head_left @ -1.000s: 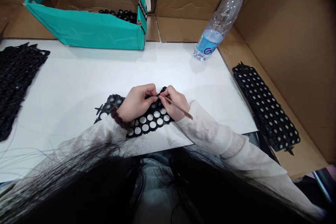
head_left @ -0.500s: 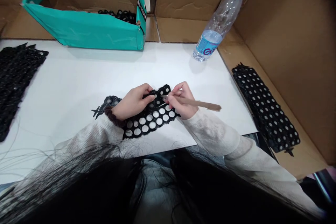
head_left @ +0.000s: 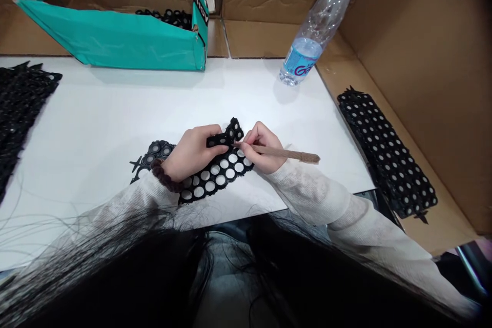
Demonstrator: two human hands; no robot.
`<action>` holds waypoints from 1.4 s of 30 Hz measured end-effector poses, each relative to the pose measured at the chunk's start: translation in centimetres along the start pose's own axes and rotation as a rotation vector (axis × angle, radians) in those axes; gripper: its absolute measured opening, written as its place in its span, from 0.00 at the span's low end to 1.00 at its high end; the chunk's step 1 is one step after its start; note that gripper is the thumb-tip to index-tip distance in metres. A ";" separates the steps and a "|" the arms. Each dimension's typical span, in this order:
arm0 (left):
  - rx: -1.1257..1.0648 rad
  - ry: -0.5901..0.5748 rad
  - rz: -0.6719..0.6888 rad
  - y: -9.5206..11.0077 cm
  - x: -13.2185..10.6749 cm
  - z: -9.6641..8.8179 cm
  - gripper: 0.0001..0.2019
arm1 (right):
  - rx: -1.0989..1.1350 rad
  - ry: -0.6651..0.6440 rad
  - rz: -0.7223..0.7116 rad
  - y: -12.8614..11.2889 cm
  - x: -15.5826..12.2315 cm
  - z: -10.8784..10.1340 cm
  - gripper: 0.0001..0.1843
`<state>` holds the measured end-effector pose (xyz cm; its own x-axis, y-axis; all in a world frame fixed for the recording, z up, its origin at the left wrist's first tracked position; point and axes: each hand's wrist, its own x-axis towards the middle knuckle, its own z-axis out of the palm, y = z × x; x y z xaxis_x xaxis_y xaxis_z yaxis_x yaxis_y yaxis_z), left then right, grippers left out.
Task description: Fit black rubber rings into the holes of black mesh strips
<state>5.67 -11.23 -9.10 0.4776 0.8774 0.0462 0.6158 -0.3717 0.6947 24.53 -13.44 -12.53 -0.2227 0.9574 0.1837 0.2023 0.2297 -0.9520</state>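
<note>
On the white tabletop lies a black rubbery sheet (head_left: 220, 180) with rows of round holes, white showing through them. My left hand (head_left: 192, 152) is closed on a black strip (head_left: 216, 141) with small pale dots, thumb on top; the strip's far end bends upward. Where it joins the sheet is hard to make out. My right hand (head_left: 265, 147) pinches a slim pen-like tool with a brown handle (head_left: 294, 154), its narrow tip touching or very near the strip beside my left thumb. Black ringed pieces (head_left: 156, 149) stick out left of my left wrist.
A teal-sided cardboard box (head_left: 126, 41) with black ringed parts (head_left: 169, 17) stands at the back left. A water bottle (head_left: 303, 54) is at the back right. Black sheets are stacked at the left edge (head_left: 19, 107) and on cardboard at right (head_left: 386, 156).
The black strip's far end has turned from lying along the sheet to bending upward. My right hand and the tool tip have shifted slightly left. The whole view has also moved a little.
</note>
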 end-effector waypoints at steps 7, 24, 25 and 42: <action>-0.079 -0.033 -0.075 -0.6 0.3 -0.3 0.10 | -0.063 -0.025 0.016 -0.2 0.0 -0.3 0.11; -0.070 -0.403 -0.021 -1.3 0.8 -4.1 0.09 | -0.041 0.394 -0.059 -0.7 1.2 -1.2 0.11; -0.078 -0.487 0.003 -1.5 1.0 -4.9 0.09 | -0.039 0.366 -0.040 -0.9 1.1 -1.0 0.12; 0.130 -0.472 -0.053 -3.9 -0.6 -7.0 0.14 | -0.149 0.291 0.067 1.4 1.6 -1.2 0.13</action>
<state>-1.44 -8.21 -6.83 0.6568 0.6741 -0.3380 0.7058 -0.3918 0.5902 25.58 -11.41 -13.31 0.0736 0.9761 0.2045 0.3491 0.1669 -0.9221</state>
